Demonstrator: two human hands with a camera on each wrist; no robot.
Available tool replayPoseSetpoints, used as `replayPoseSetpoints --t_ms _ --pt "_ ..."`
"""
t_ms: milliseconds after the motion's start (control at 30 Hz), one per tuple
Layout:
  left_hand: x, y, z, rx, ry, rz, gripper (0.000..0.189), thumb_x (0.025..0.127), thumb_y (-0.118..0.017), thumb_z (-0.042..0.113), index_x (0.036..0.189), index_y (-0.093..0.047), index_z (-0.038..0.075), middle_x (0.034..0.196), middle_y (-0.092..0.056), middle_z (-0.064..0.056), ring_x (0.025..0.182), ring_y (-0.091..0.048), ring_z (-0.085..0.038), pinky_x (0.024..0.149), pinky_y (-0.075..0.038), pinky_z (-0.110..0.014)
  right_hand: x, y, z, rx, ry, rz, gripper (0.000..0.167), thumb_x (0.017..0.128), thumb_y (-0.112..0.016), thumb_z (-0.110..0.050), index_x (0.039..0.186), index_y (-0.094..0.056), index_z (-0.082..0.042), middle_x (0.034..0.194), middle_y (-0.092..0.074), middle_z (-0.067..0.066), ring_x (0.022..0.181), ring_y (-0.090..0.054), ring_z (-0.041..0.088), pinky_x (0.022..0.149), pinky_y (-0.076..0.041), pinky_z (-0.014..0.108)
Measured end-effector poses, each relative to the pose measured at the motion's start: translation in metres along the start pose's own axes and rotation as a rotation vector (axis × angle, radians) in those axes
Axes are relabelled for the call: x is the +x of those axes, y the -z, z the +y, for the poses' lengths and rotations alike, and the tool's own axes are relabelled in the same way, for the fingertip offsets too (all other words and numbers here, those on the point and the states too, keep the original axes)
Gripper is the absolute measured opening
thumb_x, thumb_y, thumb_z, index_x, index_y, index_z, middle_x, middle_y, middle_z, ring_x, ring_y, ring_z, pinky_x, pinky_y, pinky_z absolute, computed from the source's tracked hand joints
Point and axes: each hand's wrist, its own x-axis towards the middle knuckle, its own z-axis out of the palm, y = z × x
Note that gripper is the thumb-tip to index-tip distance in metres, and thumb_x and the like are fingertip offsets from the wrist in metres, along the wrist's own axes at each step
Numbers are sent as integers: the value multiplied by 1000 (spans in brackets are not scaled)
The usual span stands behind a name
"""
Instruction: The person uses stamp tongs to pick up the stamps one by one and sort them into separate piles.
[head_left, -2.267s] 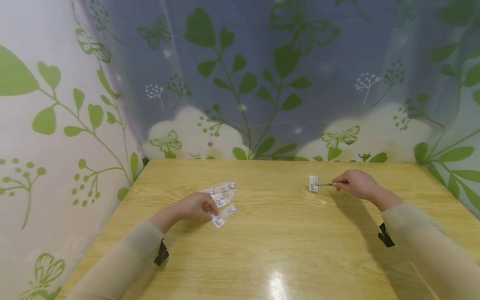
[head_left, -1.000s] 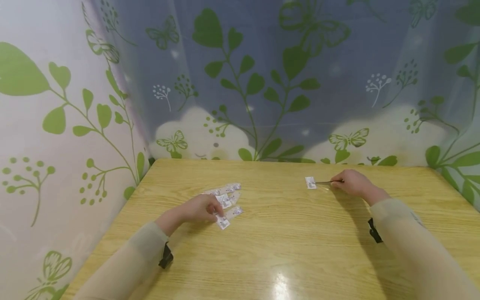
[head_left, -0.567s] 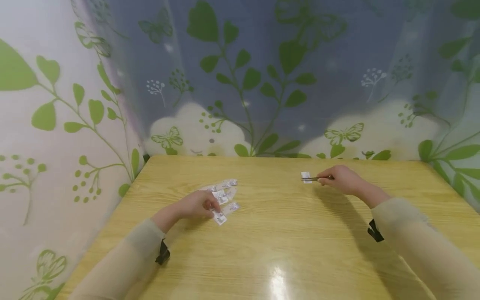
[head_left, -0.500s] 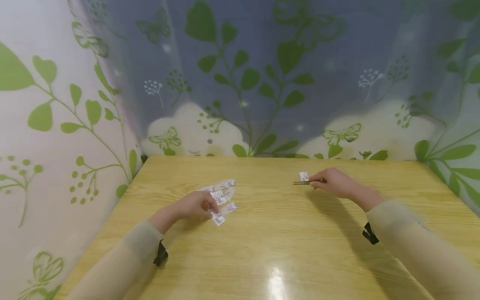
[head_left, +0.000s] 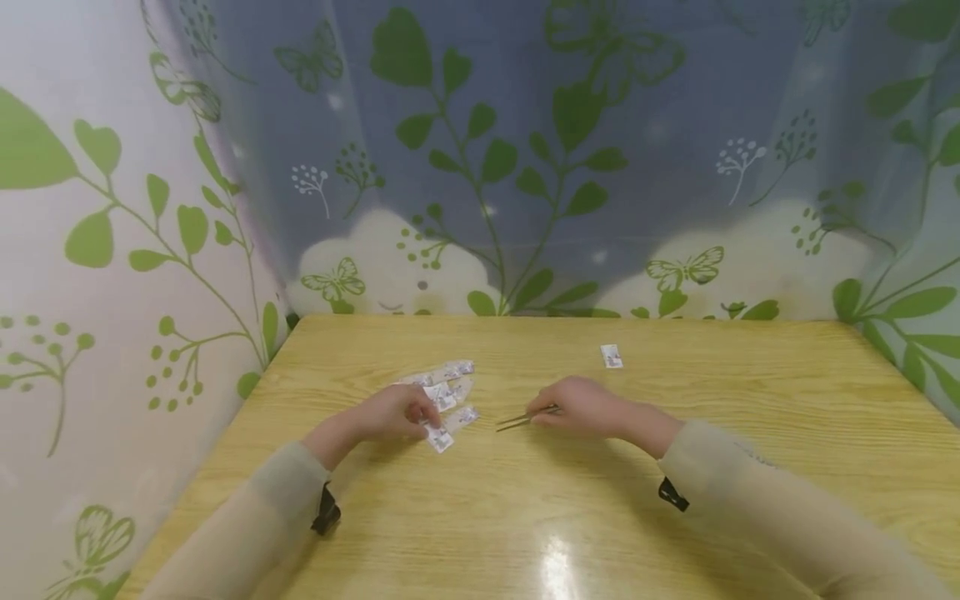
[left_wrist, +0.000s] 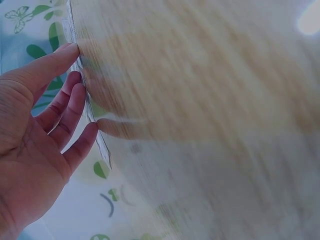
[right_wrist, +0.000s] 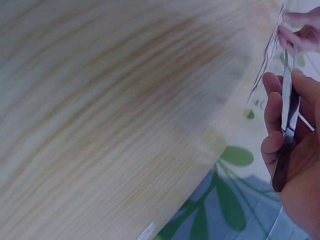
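My left hand (head_left: 390, 412) rests its fingertips on a small white packet with purple print (head_left: 440, 439), among several similar flat, printed pieces (head_left: 447, 393). Part of this group is hidden under the hand. Up close in the left wrist view, the thumb and loosely bent fingers (left_wrist: 70, 110) touch down along the flat pieces. My right hand (head_left: 581, 407) holds metal tweezers (head_left: 515, 422), their tips apart with nothing between them and pointing left toward the group. One small white printed piece (head_left: 611, 356) lies alone on the table, behind and to the right of the tweezers.
The wooden table (head_left: 637, 517) has a bright glare spot near its front. A patterned curtain (head_left: 480, 167) hangs behind it, and another leaf-print sheet (head_left: 135, 317) closes off the left side. Black straps (head_left: 326, 510) sit at both wrists.
The right hand moves the lone piece slightly left with the tweezers, leaves it on the table, then brings the tweezers left and nearer toward the group. The left hand stays in place.
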Motion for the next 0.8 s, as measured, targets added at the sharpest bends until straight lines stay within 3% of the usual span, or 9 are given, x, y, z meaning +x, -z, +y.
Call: replayPoseSetpoints --t_ms 267,800 --pt "2 -2 -2 5 -1 1 15 82 -72 3 93 -73 13 91 -60 2 87 -56 -17 80 -48 -33 20 -10 -13 -42 53 -11 23 95 -63 -20 111 -73 -7 107 -71 5 99 -66 19 86 -51 34" --pt "1 0 -1 0 -18 7 15 81 -72 2 93 -72 12 92 -59 3 87 -57 -16 81 -49 -32 39 -18 -29 -39 8 -66 15 95 -63 -20 101 -75 -14 91 -71 -4 77 -62 6 71 -51 29"
